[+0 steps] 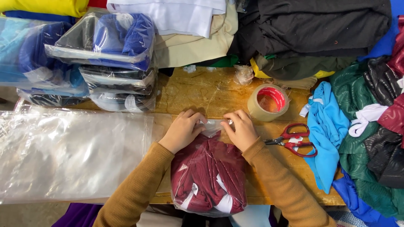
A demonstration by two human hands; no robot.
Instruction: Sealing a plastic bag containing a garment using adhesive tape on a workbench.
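Head view: clear bag [209, 172] bulges with folded maroon, white-trimmed cloth.

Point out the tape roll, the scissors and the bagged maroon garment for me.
Tape roll [268, 102], head view, on its outer ring.
Scissors [294, 139], head view, on the red handles.
Bagged maroon garment [208, 172], head view, on the cloth's middle.

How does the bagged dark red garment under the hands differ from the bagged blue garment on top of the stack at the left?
The clear bag with the dark red garment lies alone on the wooden table, while the clear bag with the blue garment tops a stack of packed bags. The left hand and right hand press the red bag's open end; nobody touches the blue one. Both are folded cloth in clear plastic.
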